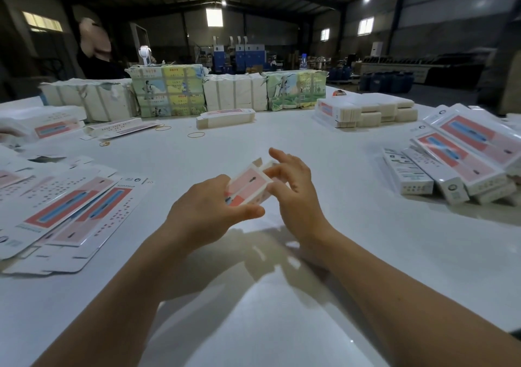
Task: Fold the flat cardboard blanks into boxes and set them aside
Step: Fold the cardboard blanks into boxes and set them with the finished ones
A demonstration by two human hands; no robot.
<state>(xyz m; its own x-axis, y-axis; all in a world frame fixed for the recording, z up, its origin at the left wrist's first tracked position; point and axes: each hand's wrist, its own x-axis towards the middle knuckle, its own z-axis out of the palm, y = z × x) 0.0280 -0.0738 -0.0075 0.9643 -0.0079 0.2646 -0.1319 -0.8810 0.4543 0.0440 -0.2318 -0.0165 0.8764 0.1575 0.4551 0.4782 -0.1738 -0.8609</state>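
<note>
Mid-fold, above the middle of the white bench (324,146): a partly formed box (249,184), pink and white, raised clear of the surface and seen end-on, between both hands. Left hand (208,211) clamped round the near end, thumb along the lower edge, fingers curled over the top. Right hand (293,194) at the far side, fingers loosely spread and touching the open end flaps, nothing pinched that can be made out. Flat blanks (64,211) fanned in an untidy pile at the left edge; finished boxes (451,166) heaped at the right; bundled stock (169,90) in a row along the far side, with loose rubber bands (196,134) lying before it. Likely step in hand: tucking the end flap. Risks from here, as a judgement only: too firm a squeeze from the left, and the tube collapsing back flat or creasing off its score lines; a flap pushed in crooked, catching on the side tabs and buckling or tearing; a loose grip, and the half-made box springing open or dropping onto the bench. Also a careless set-down to the right, toppling the leaning heap already there. Exact state of the far flaps hidden behind the fingers.
</note>
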